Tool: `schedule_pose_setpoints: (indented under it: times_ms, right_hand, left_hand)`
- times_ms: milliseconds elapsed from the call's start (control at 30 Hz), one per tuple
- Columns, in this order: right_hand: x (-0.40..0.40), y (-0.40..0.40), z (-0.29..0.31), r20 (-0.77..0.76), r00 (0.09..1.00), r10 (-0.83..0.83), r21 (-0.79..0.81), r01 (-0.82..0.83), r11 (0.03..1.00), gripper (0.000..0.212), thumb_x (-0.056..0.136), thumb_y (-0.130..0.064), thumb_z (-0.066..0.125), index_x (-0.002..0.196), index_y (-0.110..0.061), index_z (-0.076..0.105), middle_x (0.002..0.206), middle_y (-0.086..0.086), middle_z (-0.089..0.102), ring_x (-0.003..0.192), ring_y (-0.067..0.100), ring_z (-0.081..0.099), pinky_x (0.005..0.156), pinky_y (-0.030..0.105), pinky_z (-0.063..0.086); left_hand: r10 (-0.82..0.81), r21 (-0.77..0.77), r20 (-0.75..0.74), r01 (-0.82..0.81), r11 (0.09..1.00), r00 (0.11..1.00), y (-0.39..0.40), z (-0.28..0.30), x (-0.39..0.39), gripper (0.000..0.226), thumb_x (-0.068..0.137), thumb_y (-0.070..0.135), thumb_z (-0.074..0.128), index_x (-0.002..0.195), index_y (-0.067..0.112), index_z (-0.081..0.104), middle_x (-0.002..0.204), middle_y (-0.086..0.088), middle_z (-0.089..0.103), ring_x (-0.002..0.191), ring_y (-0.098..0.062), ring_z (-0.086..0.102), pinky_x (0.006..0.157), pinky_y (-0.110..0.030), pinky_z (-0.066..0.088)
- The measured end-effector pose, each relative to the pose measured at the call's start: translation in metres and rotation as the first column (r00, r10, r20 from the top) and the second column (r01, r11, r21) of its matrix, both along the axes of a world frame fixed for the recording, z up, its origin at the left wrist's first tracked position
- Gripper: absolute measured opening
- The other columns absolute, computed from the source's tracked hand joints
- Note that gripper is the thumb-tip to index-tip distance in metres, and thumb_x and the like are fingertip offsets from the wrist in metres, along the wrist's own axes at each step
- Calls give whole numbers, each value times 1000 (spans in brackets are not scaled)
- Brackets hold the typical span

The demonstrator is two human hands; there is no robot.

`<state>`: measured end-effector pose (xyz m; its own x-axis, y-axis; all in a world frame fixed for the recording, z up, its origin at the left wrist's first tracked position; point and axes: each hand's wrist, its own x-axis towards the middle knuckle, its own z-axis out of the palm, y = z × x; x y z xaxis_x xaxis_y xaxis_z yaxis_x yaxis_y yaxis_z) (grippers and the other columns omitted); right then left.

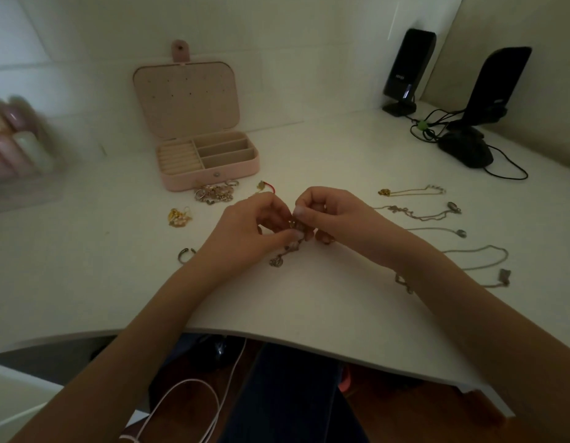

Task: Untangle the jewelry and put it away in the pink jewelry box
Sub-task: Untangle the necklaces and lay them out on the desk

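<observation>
Both hands are working right in the middle of the white table, in front of the pink jewelry box. The left hand has its fingers curled, grip pinched on a tangled chain, and the right hand meets it fingertip to fingertip, its grip clenched on the same knot. The loose end of that chain trails down from the fingers onto the table, ending in a small pendant.

The jewelry box stands open behind the hands, lid tilted back against the wall, its compartments showing bare lining. Just in front of the box lies a heap of rings and chains, nearly touching its front wall. To the right of that heap sits a small piece with a red cord. Left of the hands there is a gold cluster, and nearer the table edge a dark open ring.

On the far side from the box, right of the hands, several necklaces lie spread out apart from each other. Beyond them two black speakers stand by the wall with a dark mouse.
</observation>
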<state>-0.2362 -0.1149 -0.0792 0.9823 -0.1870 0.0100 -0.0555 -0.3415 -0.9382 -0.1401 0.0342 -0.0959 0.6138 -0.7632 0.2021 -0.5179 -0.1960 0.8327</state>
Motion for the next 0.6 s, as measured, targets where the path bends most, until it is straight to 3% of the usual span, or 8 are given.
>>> schedule_pose_setpoints:
  times_ms: [133, 200, 333, 600]
  right_hand:
    - [0, -4, -1, 14, 999, -35, 67, 35, 997, 12, 94, -20, 55, 84, -15, 58, 76, 7, 61, 64, 12, 54, 55, 24, 39]
    - [-1, -4, 0, 16, 1000, -26, 83, 25, 996, 11, 94, -19, 55, 83, -15, 57, 71, 3, 61, 59, 9, 53, 54, 24, 39]
    - [-3, -6, 2, 21, 1000, -19, 71, 18, 997, 10, 93, -17, 57, 84, -13, 56, 64, -1, 59, 53, 7, 48, 54, 23, 38]
    - [-8, -12, 6, 6, 1000, -1, 73, 1, 997, 8, 87, -12, 64, 95, -11, 60, 61, -3, 57, 55, 11, 49, 57, 23, 42]
  left_hand:
    - [-56, -9, -38, 56, 998, 998, -2, 3, 4, 4, 82, 17, 68, 86, 17, 67, 82, -1, 72, 80, -18, 68, 81, -37, 54]
    - [-83, -31, -76, 81, 996, 994, -2, 6, 6, 3, 85, 14, 65, 87, 15, 67, 84, -5, 71, 81, -19, 68, 80, -32, 53]
    - [-51, -97, -146, 37, 995, 988, -4, 12, 9, 7, 88, 13, 60, 84, 15, 65, 81, 1, 72, 78, -6, 67, 68, -13, 48]
    - [8, -288, -429, -146, 946, 903, -7, 26, 13, 13, 94, 8, 50, 84, 13, 58, 77, -3, 69, 74, -14, 70, 72, -27, 55]
